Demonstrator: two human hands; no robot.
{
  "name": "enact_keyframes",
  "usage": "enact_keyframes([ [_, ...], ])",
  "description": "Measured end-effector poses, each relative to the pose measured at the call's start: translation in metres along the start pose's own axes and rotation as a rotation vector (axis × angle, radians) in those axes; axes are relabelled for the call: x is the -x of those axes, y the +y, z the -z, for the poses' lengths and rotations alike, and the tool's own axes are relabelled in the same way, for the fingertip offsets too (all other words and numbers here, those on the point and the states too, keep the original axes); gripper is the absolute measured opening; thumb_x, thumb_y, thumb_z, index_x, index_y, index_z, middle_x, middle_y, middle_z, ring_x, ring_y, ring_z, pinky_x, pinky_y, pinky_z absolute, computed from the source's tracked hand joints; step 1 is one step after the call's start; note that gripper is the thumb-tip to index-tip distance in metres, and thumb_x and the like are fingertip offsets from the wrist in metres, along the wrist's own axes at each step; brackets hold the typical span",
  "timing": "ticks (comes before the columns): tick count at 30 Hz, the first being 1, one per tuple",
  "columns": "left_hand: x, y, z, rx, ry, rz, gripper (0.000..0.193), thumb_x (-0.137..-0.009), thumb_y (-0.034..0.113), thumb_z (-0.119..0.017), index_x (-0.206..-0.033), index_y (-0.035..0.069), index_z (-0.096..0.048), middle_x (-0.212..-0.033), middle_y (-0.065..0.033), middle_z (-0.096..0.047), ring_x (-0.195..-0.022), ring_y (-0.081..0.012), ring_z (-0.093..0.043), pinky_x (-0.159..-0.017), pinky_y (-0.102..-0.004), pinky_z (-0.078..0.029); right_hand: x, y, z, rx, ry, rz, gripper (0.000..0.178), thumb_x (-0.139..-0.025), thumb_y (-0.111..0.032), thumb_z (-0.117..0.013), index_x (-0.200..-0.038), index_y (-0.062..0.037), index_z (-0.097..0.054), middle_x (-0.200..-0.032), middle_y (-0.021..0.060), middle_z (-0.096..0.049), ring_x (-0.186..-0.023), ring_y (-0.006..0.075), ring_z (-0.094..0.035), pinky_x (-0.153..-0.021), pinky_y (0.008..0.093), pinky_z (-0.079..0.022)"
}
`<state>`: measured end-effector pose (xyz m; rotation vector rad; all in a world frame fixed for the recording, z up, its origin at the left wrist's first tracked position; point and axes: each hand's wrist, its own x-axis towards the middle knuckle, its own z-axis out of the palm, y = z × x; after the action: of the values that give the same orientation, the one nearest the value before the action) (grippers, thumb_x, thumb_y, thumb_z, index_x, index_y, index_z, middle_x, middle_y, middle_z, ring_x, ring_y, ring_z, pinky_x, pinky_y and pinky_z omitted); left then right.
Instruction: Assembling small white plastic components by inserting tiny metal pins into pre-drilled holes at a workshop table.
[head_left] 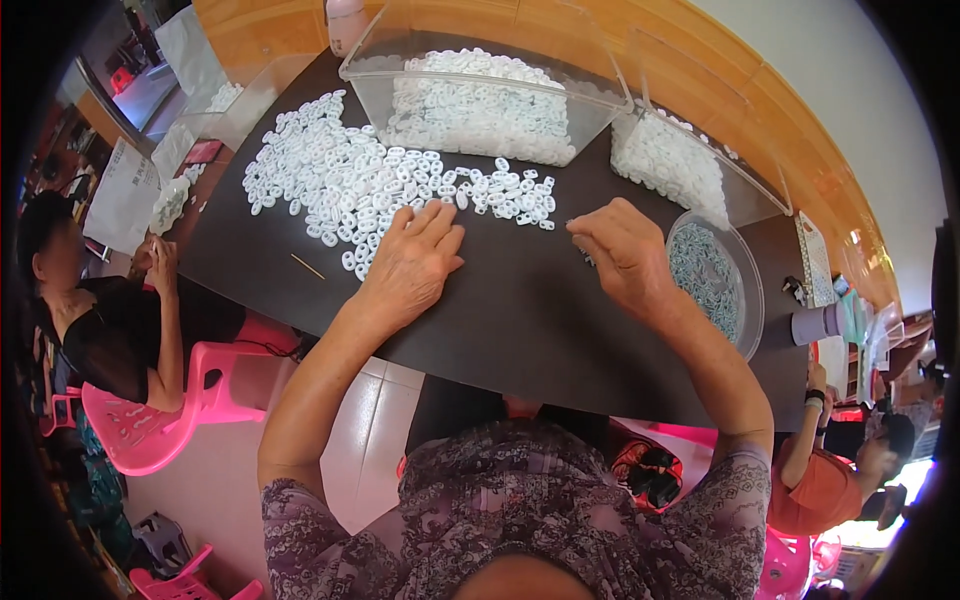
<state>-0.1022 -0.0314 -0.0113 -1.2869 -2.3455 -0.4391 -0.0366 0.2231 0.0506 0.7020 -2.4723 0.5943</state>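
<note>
A spread of white oval plastic pieces with two holes [330, 185] lies across the left and middle of the dark table. My left hand [412, 262] rests at the near edge of this pile, palm down. Its fingers are slightly bent and apart, with the tips touching the pieces. To the right, my right hand [628, 258] is raised a little over the table, thumb and forefinger pinched together. Whatever is in that pinch is too small to make out. Beside it stands a round clear tub [752, 300] of small silvery screws [705, 275]. A few loose screws [587, 258] lie under my right hand.
A large clear bin [480, 78] of white pieces stands at the back, with a second clear bin [745, 185] to its right. A thin wooden stick [308, 266] lies at left. People sit at both sides, the left one on a pink chair [150, 430].
</note>
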Motion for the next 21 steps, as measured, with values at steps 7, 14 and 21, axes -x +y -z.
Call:
enact_keyframes([
  [7, -0.006, -0.007, 0.000, -0.055, 0.034, 0.044, 0.033, -0.068, 0.009, -0.071, -0.099, 0.002, -0.061, -0.115, -0.0122, -0.057, -0.108, -0.0301, -0.052, -0.092, -0.0444, -0.036, -0.001, -0.001, -0.015, -0.027, 0.005, -0.009, 0.011, -0.073, 0.003, -0.066, -0.083, -0.0009, -0.062, -0.074, 0.0094, -0.060, -0.070, 0.0259, -0.055, -0.061, 0.0341, -0.045],
  [14, -0.021, -0.009, -0.008, -0.021, 0.040, -0.065, 0.014, -0.066, 0.008, -0.068, -0.076, 0.003, -0.060, -0.088, -0.0095, -0.058, -0.089, -0.0255, -0.054, -0.084, -0.0405, -0.037, 0.002, -0.004, -0.022, -0.086, -0.004, -0.011, 0.013, -0.072, 0.003, -0.067, -0.084, -0.0016, -0.062, -0.074, 0.0094, -0.060, -0.071, 0.0261, -0.055, -0.061, 0.0348, -0.045],
  [21, -0.038, -0.015, -0.015, -0.037, 0.238, -0.033, 0.009, -0.061, 0.004, -0.064, -0.065, 0.006, -0.057, -0.069, -0.0068, -0.053, -0.077, -0.0237, -0.051, -0.076, -0.0383, -0.037, 0.008, -0.006, -0.019, -0.080, 0.009, -0.024, 0.014, -0.072, 0.003, -0.068, -0.084, -0.0018, -0.063, -0.073, 0.0095, -0.059, -0.069, 0.0264, -0.054, -0.060, 0.0348, -0.045],
])
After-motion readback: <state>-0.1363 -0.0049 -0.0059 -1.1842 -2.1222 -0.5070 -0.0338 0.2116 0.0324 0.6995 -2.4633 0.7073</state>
